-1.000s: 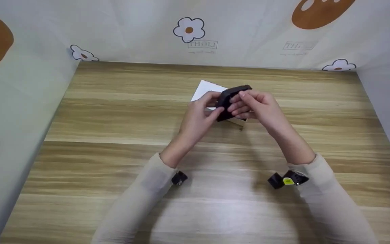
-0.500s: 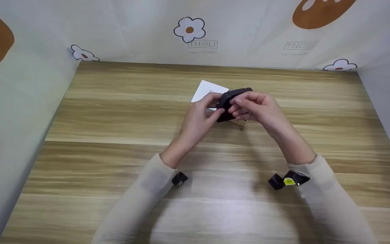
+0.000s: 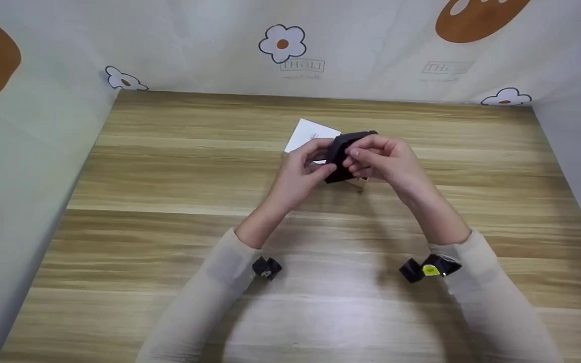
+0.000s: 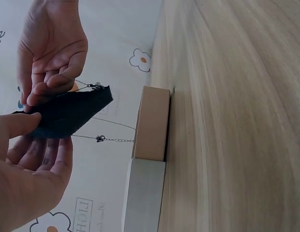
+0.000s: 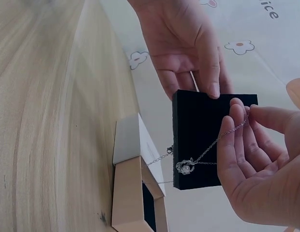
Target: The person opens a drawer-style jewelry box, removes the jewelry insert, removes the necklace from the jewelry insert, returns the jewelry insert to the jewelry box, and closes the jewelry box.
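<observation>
Rt wrist cam | L hand (image 5: 186, 48): fingers pinching blk pad (image 5: 201, 113) | R hand (image 5: 261, 169): fingers pinching slvr chain (image 5: 208, 149) w/ pendant (image 5: 186, 167)

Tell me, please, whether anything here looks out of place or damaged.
Nothing looks broken. A small dark mark beside the tan box stands out against the tabletop; I cannot tell what it is. Loose chain hangs below the black pad, rather than lying flat.

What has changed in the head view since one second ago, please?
The right hand has brought its thumb down and to the left; it now pinches the thin chain, though whether it did so earlier I cannot tell. The black pad shifted slightly toward the person. The left hand kept holding the pad; the white-and-tan box stayed in place.
</observation>
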`<state>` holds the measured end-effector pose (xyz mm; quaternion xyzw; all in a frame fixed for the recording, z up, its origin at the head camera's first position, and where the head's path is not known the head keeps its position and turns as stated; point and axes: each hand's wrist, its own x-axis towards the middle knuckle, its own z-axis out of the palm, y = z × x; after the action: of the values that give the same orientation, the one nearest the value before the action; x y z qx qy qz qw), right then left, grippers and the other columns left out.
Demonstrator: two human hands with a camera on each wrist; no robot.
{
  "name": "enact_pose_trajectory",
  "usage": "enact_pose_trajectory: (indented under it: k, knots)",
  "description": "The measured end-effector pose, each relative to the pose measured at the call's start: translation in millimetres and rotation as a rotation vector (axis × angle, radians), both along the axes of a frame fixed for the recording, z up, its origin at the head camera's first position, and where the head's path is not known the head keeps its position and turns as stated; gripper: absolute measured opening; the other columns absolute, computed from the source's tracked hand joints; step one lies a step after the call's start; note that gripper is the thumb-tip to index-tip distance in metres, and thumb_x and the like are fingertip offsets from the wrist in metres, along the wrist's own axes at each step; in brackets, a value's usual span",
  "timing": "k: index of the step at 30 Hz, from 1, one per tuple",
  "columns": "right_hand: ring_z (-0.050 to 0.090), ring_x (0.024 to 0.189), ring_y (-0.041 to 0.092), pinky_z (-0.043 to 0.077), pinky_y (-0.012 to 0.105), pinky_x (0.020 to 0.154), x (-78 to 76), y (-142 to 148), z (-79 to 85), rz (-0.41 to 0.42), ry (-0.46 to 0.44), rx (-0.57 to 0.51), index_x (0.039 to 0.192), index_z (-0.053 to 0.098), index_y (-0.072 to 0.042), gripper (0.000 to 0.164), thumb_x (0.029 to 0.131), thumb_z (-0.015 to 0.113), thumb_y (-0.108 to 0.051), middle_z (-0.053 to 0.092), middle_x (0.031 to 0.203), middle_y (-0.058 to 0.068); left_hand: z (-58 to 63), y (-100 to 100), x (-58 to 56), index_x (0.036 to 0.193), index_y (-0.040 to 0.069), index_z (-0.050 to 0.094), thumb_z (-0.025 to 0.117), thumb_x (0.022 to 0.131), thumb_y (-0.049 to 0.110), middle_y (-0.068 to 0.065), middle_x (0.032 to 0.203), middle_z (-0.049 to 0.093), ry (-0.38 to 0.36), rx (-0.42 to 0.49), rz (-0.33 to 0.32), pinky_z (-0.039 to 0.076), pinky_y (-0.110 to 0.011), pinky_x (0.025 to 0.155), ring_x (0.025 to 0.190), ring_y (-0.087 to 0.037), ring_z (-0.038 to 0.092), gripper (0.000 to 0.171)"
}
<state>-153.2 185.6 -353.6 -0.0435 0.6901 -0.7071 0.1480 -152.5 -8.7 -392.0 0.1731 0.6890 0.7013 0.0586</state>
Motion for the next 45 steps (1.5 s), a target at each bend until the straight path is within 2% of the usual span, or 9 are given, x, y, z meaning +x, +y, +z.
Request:
enact_pose_trajectory:
  k: [7, 13, 19, 25, 29, 37, 45]
  knots:
    - [0.069, 0.07, 0.007, 0.061, 0.021, 0.069, 0.3, 0.3, -1.6, -0.005, 0.006, 0.019, 0.088, 0.07, -0.013, 0.017, 0.096, 0.061, -0.001, 0.073, 0.076, -0.002, -0.5, 3.1, -1.1, 0.129, -0.008, 0.059, 0.061, 0.096, 0.002, -0.023, 0.129, 0.064, -0.034, 0.029, 0.024, 0.053, -0.031, 0.104, 0.119, -0.026, 0.064, 0.035]
    - [0.07, 0.071, 0.008, 0.061, 0.021, 0.07, 1.6, 1.1, -1.4, 0.002, 0.013, 0.031, 0.088, 0.07, -0.013, 0.015, 0.096, 0.062, -0.002, 0.074, 0.077, -0.002, -0.4, 3.2, -0.9, 0.127, -0.008, 0.062, 0.064, 0.094, 0.0, -0.023, 0.127, 0.066, -0.046, 0.011, 0.047, 0.053, -0.029, 0.104, 0.12, -0.028, 0.065, 0.034]
    - [0.07, 0.07, 0.007, 0.061, 0.021, 0.069, 1.8, 0.7, -2.7, -0.004, 0.006, 0.03, 0.087, 0.07, -0.013, 0.016, 0.095, 0.062, -0.002, 0.074, 0.076, -0.002, -1.2, 2.4, -0.6, 0.124, -0.006, 0.065, 0.065, 0.094, 0.0, -0.021, 0.126, 0.068, 0.023, -0.072, 0.092, 0.055, -0.027, 0.099, 0.119, -0.027, 0.066, 0.031]
    - [0.07, 0.071, 0.007, 0.061, 0.02, 0.07, 2.4, 0.4, -4.1, 0.0, -0.004, 0.021, 0.088, 0.071, -0.013, 0.014, 0.095, 0.064, -0.003, 0.074, 0.076, -0.002, -2.2, 0.9, -0.1, 0.12, -0.001, 0.07, 0.065, 0.094, 0.004, -0.015, 0.121, 0.072, 0.118, -0.184, 0.161, 0.055, -0.023, 0.098, 0.117, -0.021, 0.067, 0.026]
    - [0.07, 0.071, 0.008, 0.061, 0.022, 0.07, 2.6, -0.4, -5.9, 0.002, 0.003, 0.019, 0.088, 0.071, -0.012, 0.014, 0.095, 0.064, -0.003, 0.074, 0.077, -0.001, -2.5, 0.2, -0.1, 0.116, 0.003, 0.073, 0.067, 0.094, 0.008, -0.011, 0.116, 0.074, 0.16, -0.227, 0.211, 0.055, -0.023, 0.096, 0.112, -0.017, 0.069, 0.023]
    - [0.071, 0.072, 0.009, 0.061, 0.022, 0.069, 3.4, -5.9, -7.0, -0.008, 0.043, 0.004, 0.086, 0.072, -0.013, 0.016, 0.094, 0.064, -0.001, 0.074, 0.077, -0.002, -3.5, -1.4, -2.4, 0.105, 0.005, 0.077, 0.069, 0.092, 0.009, -0.008, 0.105, 0.077, 0.174, -0.184, 0.281, 0.057, -0.022, 0.087, 0.098, -0.012, 0.071, 0.015]
    - [0.072, 0.076, 0.01, 0.062, 0.025, 0.075, 2.9, -13.7, -7.3, -0.05, 0.096, 0.004, 0.087, 0.072, -0.013, 0.018, 0.093, 0.065, 0.002, 0.074, 0.079, -0.003, -4.2, -2.6, -6.7, 0.102, 0.002, 0.076, 0.069, 0.092, 0.005, -0.011, 0.104, 0.077, 0.177, -0.08, 0.3, 0.059, -0.023, 0.088, 0.099, -0.015, 0.073, 0.013]
